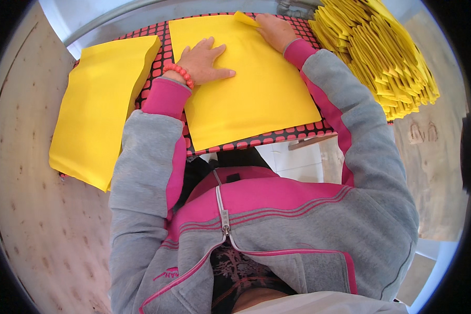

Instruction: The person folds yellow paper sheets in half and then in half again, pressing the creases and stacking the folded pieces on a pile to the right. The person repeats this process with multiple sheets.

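A flat yellow sheet (251, 97), paper or thin cloth, I cannot tell which, lies in front of me on a table with a red-and-black patterned cover (162, 63). My left hand (204, 62) rests on its upper left part, fingers spread and palm down. At the far edge, my right hand (275, 32) is closed at the upper right corner, where a small flap (246, 20) is turned up and folded over. The tips of the right fingers are partly hidden by the hand itself.
On the left stands a thick, neat stack of yellow sheets (97, 104), overhanging the table's near edge. To the right rises a tall heap of folded yellow pieces (382, 57). Wooden boards (31, 172) flank the table, and a grey rail (115, 18) runs behind it.
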Demonstrator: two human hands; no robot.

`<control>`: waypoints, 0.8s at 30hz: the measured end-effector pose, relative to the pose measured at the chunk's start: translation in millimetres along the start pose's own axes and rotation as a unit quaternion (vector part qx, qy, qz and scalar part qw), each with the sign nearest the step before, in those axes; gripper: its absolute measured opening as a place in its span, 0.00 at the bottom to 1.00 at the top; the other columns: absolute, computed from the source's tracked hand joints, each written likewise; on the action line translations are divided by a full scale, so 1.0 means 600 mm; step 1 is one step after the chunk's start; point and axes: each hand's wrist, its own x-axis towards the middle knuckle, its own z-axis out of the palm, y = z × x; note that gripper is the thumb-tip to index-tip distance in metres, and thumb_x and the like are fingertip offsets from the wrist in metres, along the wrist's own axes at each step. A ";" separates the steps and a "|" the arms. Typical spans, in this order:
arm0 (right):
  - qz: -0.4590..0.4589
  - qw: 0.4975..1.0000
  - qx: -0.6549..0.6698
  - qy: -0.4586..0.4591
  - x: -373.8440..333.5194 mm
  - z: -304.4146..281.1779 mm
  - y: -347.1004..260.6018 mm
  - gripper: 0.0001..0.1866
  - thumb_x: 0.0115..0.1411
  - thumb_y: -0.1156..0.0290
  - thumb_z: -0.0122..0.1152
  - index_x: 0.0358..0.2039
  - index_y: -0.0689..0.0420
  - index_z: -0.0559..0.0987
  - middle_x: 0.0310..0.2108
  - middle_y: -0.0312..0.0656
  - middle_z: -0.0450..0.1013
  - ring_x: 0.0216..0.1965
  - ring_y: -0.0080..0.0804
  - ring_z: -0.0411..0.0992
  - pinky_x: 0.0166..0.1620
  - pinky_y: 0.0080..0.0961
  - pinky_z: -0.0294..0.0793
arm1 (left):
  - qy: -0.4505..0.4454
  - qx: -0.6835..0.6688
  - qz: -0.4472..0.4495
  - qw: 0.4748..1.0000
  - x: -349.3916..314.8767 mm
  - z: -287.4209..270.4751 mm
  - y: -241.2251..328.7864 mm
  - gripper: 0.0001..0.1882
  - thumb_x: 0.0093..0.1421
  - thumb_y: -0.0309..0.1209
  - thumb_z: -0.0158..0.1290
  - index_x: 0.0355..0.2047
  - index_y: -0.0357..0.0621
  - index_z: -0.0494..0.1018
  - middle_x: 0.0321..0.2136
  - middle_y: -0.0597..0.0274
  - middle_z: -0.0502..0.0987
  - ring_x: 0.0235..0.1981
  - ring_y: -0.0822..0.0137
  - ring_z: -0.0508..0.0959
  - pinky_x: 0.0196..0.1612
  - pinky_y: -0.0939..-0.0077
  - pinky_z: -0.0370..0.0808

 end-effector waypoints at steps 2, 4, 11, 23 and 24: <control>0.226 0.925 0.285 -0.112 0.003 -0.002 0.003 0.14 0.66 0.61 0.65 0.41 0.60 0.77 0.27 0.39 0.77 0.28 0.33 0.77 0.35 0.35 0.77 | -0.001 0.016 -0.002 1.000 -0.007 0.008 -0.006 0.49 0.59 0.67 0.54 0.68 0.42 0.65 0.69 0.37 0.59 0.71 0.44 0.59 0.71 0.53 0.58; 0.395 0.763 0.470 -0.202 0.004 -0.016 0.016 0.14 0.66 0.61 0.65 0.41 0.60 0.78 0.27 0.36 0.77 0.28 0.31 0.77 0.33 0.33 0.76 | -0.011 0.023 -0.016 1.000 -0.012 0.015 -0.012 0.48 0.58 0.67 0.54 0.69 0.46 0.64 0.70 0.41 0.59 0.72 0.47 0.57 0.70 0.48 0.57; 0.198 0.914 0.301 -0.189 -0.002 -0.044 0.003 0.07 0.63 0.65 0.65 0.38 0.53 0.79 0.31 0.41 0.78 0.24 0.26 0.76 0.23 0.23 0.74 | -0.033 0.010 -0.024 0.999 -0.017 0.001 -0.013 0.47 0.57 0.65 0.55 0.68 0.47 0.66 0.68 0.41 0.62 0.70 0.47 0.61 0.69 0.50 0.60; 0.452 0.690 0.495 -0.273 -0.034 -0.073 0.007 0.12 0.67 0.59 0.62 0.38 0.55 0.79 0.29 0.34 0.76 0.23 0.24 0.74 0.26 0.24 0.74 | -0.052 -0.020 -0.011 0.998 -0.042 -0.016 -0.008 0.44 0.59 0.60 0.57 0.66 0.41 0.68 0.67 0.36 0.63 0.69 0.43 0.64 0.70 0.59 0.62; 0.446 0.673 0.508 -0.299 -0.043 -0.078 0.022 0.13 0.69 0.57 0.61 0.37 0.55 0.79 0.26 0.31 0.74 0.23 0.22 0.73 0.27 0.23 0.73 | -0.051 -0.021 -0.011 0.998 -0.043 -0.015 -0.008 0.44 0.59 0.60 0.57 0.66 0.41 0.68 0.67 0.36 0.63 0.68 0.43 0.64 0.70 0.59 0.62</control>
